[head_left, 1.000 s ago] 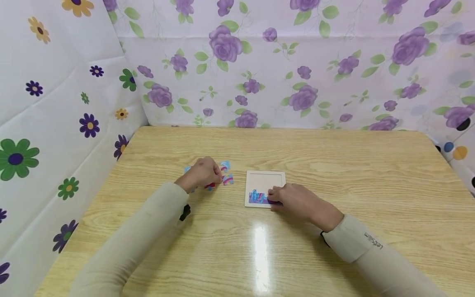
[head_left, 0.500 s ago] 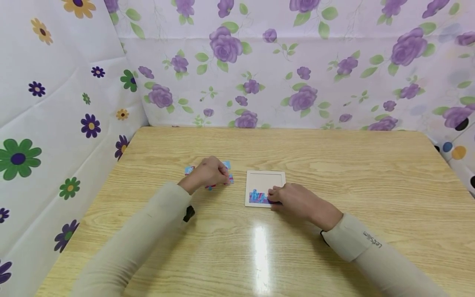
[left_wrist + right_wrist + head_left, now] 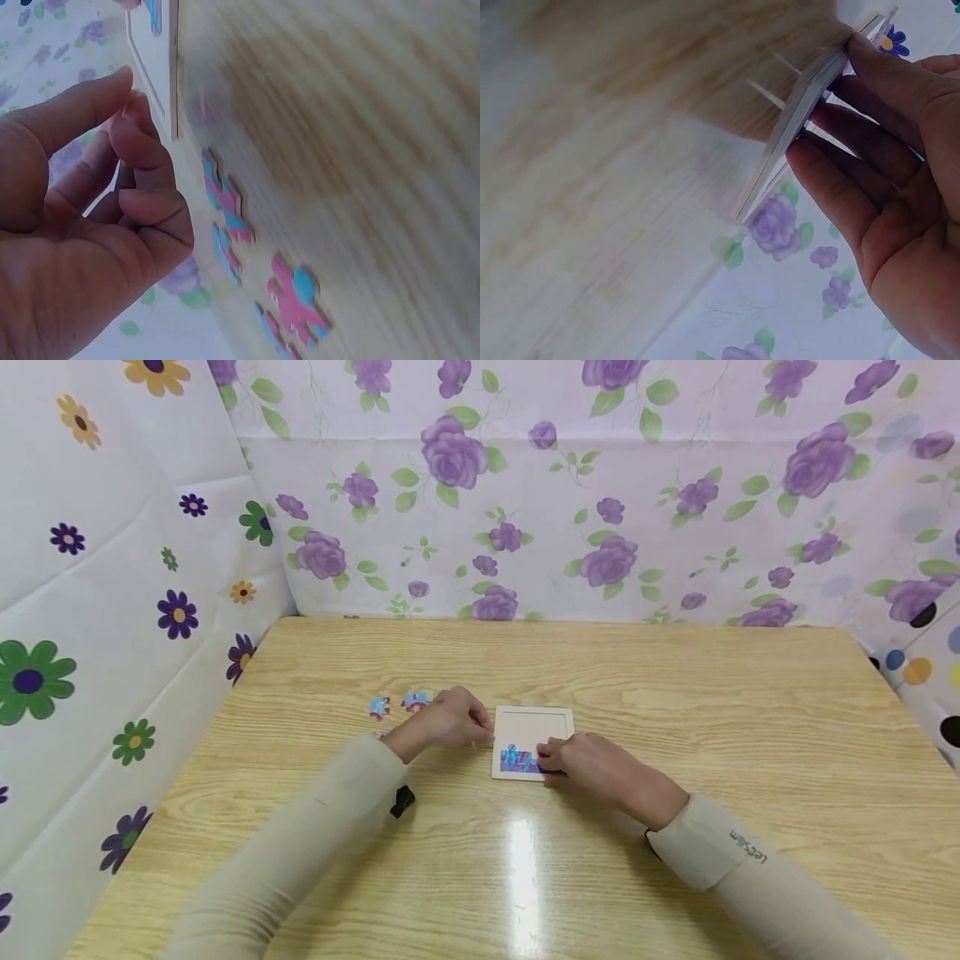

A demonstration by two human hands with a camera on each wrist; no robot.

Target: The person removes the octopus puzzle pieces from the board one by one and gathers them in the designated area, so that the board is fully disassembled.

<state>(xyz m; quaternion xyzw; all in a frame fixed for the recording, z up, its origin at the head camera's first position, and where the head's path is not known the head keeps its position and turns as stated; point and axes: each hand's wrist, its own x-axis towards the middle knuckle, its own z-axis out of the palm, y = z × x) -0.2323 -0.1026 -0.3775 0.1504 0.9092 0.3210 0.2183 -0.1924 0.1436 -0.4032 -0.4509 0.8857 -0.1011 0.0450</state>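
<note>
At the near side, where the table (image 3: 675,685) is cut off by the view, a right sleeve (image 3: 757,868) and a left sleeve (image 3: 292,835) are seen reaching in. Under the left cuff a dark object (image 3: 402,802) is partly covered. The right hand (image 3: 592,760) is kept where it was, its grip clamped on the near right corner of a white frame (image 3: 534,727), which is set about midway between the table's left and right edges. Along the frame's near side a joined puzzle section (image 3: 517,758) is seen, its right end hidden by the fingers. The left hand (image 3: 453,716), held over the loose pieces half a second ago, has been brought to the frame's left rim; its thumb and fingertips are drawn together, but whether a piece is pinched there cannot be told. Toward the table's far left corner, loose puzzle pieces (image 3: 416,700) have been partly uncovered; others are hidden by the left hand and wrist. Beyond the far edge, a flowered cloth (image 3: 555,510) is hung.
</note>
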